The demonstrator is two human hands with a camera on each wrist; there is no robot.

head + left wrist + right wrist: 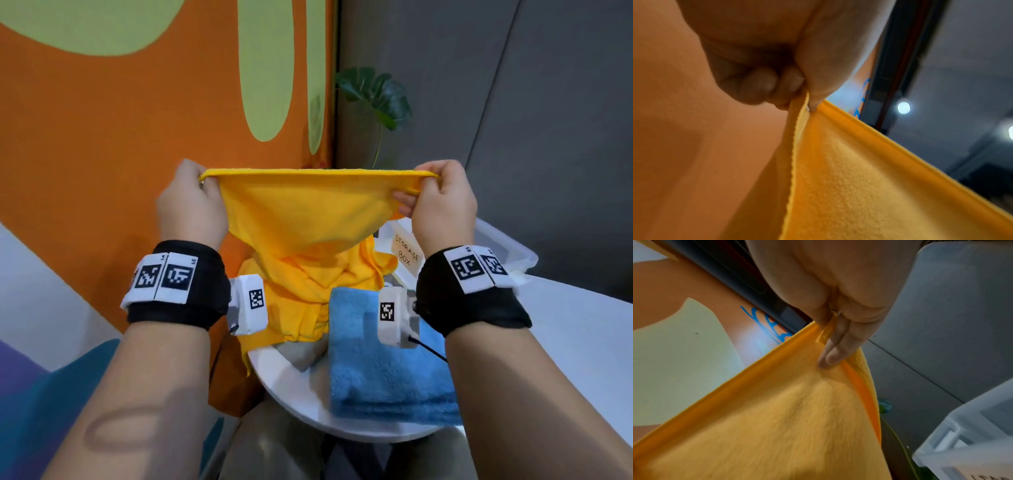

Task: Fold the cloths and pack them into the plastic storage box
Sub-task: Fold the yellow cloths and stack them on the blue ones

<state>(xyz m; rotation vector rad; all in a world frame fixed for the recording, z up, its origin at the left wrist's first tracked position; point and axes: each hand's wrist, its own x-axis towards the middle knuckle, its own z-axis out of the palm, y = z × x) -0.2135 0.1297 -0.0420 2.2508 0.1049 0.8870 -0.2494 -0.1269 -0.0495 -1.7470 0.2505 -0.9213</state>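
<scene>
A yellow cloth (308,212) hangs in the air, its top edge stretched taut between both hands. My left hand (197,192) pinches the left corner, and the left wrist view shows thumb and fingertips (795,84) clamped on the yellow cloth (859,186). My right hand (435,192) pinches the right corner, with its fingers (836,347) curled round the hem of the yellow cloth (777,418). Below lies a crumpled second yellow cloth (298,298). A folded blue cloth (380,370) rests on the round white table (291,387). The clear plastic storage box (503,250) stands behind my right wrist.
An orange and green wall panel (120,120) rises close on the left, a grey wall (513,120) on the right. A green plant (376,92) stands in the corner behind the cloth. My knees (274,445) are under the table's near edge.
</scene>
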